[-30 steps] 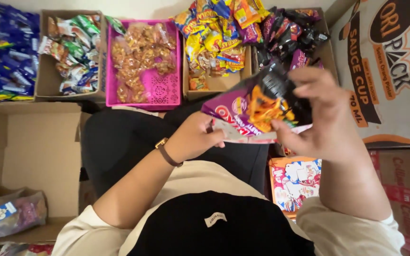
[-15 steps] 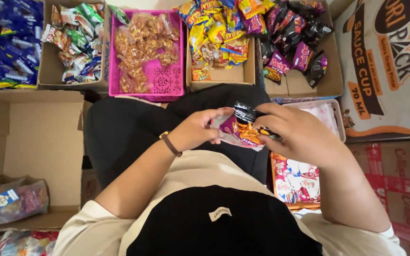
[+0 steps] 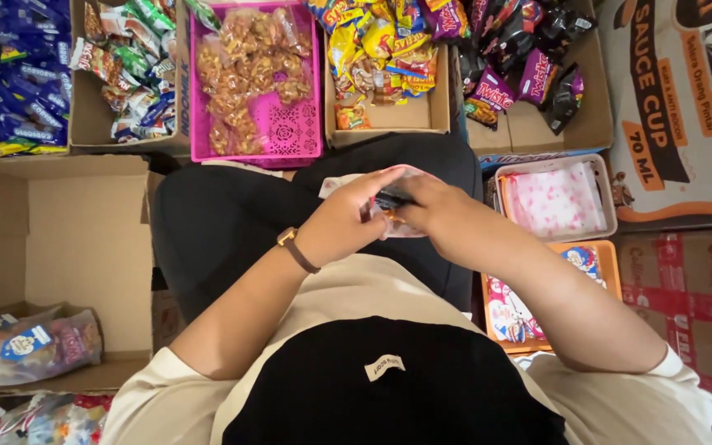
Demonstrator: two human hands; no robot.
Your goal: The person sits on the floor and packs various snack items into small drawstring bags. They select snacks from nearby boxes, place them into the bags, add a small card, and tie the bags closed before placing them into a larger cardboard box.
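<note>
A floor packed with open cardboard boxes of wrapped snacks surrounds the seated person, whose dark-clad lap serves as the work surface. Both hands meet over it: the left hand (image 3: pixel 344 227) and the right hand (image 3: pixel 430 210) are closed together on a small pink-patterned plastic bag (image 3: pixel 405 227), with a dark snack packet (image 3: pixel 393 199) pinched between the fingers at its mouth. The bag lies on the lap just below the boxes, largely hidden by the fingers, so how much it holds cannot be told. Beyond the hands stand a pink perforated basket (image 3: pixel 290 136) of golden fried snacks, a box of yellow and orange packets (image 3: pixel 434 115), a box of dark and purple packets (image 3: pixel 591 124) and, at the far left, blue packets (image 3: pixel 10 91); a white tray (image 3: pixel 607 198) of pink-printed bags sits to the right. As a judgement, the thin bag could slip or tear if the packet is forced in at an angle, and loose packets could slide off the sloping lap. Compared with a second ago, the bag, then lifted and spread open showing bright packets, has come down onto the lap and the hands have drawn in closer together around it.
</note>
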